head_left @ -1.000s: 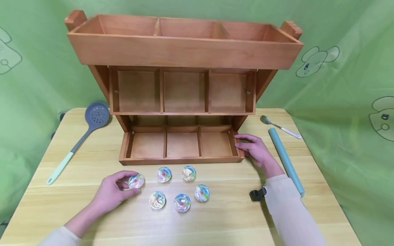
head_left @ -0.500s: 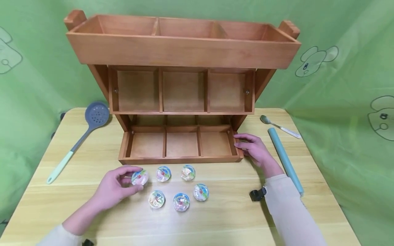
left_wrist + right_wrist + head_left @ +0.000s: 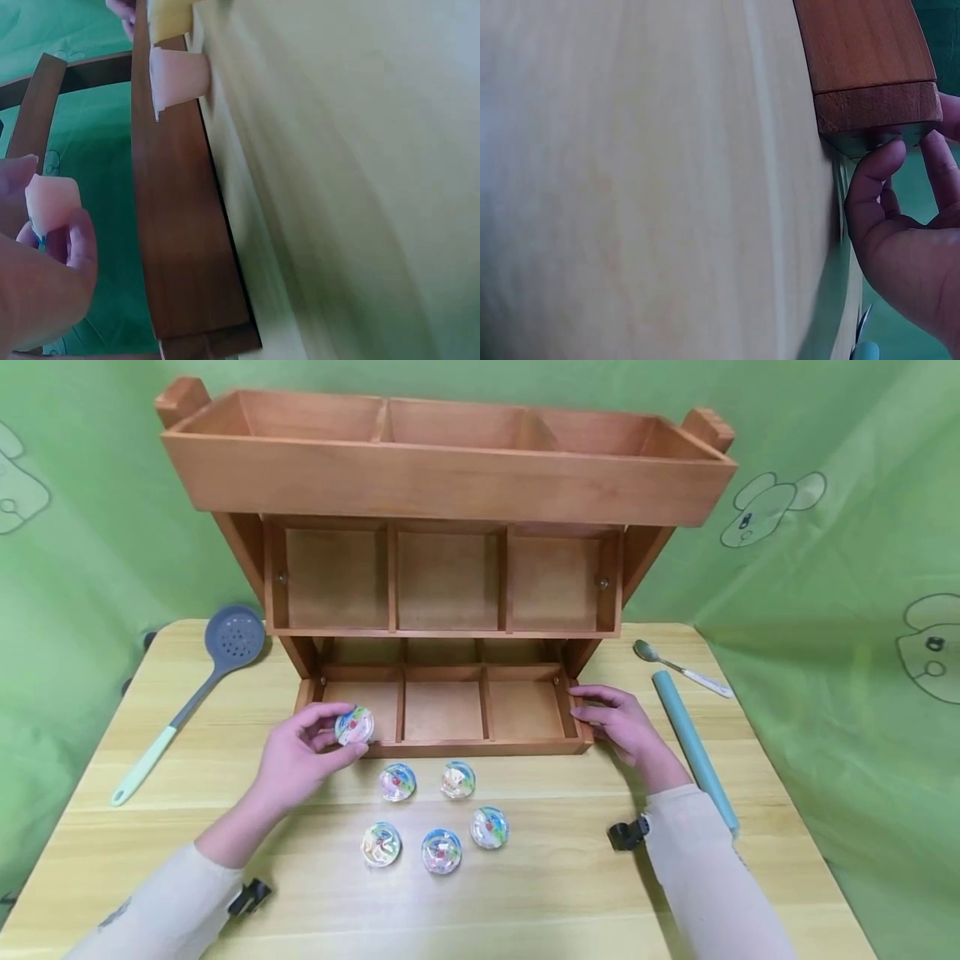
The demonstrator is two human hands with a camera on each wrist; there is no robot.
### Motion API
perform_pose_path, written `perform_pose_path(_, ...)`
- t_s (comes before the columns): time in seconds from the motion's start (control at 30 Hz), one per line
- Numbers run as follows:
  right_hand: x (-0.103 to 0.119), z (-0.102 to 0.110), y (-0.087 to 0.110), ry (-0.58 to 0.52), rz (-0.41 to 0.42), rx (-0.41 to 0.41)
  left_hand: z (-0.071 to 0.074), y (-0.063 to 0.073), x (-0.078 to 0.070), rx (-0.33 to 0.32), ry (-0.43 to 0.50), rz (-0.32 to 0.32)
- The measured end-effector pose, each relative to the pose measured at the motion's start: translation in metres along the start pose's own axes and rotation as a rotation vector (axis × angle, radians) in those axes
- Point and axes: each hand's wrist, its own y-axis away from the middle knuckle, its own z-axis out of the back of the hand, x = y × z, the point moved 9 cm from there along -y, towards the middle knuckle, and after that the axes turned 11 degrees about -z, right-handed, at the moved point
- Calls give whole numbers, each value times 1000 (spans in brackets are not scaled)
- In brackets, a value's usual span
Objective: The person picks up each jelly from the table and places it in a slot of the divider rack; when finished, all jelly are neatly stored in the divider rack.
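"Where does the brown wooden three-tier rack [image 3: 448,577] stand?"

"It stands on the pale wooden table [image 3: 555,885], before the green cloth curtain [image 3: 825,635]."

"And the small round cups with multicoloured lids [image 3: 397,782]?"

"Five are on the table before the rack, two behind and three nearer. The sixth cup [image 3: 354,727] is in the person's left hand [image 3: 306,756], at the left compartment [image 3: 384,697] of the lowest tray [image 3: 457,748]."

"What is at the sides?"

"On the left, the grey-blue perforated skimmer with pale green handle [image 3: 197,701]. On the right, the person's right hand [image 3: 618,724] touches the tray's end; farther right lie the teal cylindrical rod [image 3: 695,752] and, behind it, the metal spoon with white handle [image 3: 678,669]."
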Motion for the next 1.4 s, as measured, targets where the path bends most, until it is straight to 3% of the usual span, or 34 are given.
perform_pose_path(0.2, 2, 0, 2, 12, -1, -13, -2, -18, 11, -46, -12, 78)
perform_pose_path(0.47, 3, 1, 3, 17, 5, -19, -1, -41, 40, -74, -156, 154)
perform_pose_path(0.6, 2, 2, 2, 11, 9, -18, -2, -54, 57, -63, -218, 197)
perform_pose_path(0.77, 2, 2, 2, 14, -2, -20, -7, -65, 68, 6, -306, 224)
perform_pose_path(1.2, 2, 1, 1, 16, 2, -29, -15, -76, 85, 44, -333, 302)
perform_pose_path(1.4, 1, 2, 1, 5, 11, -33, -17, -78, 83, 60, -360, 268)
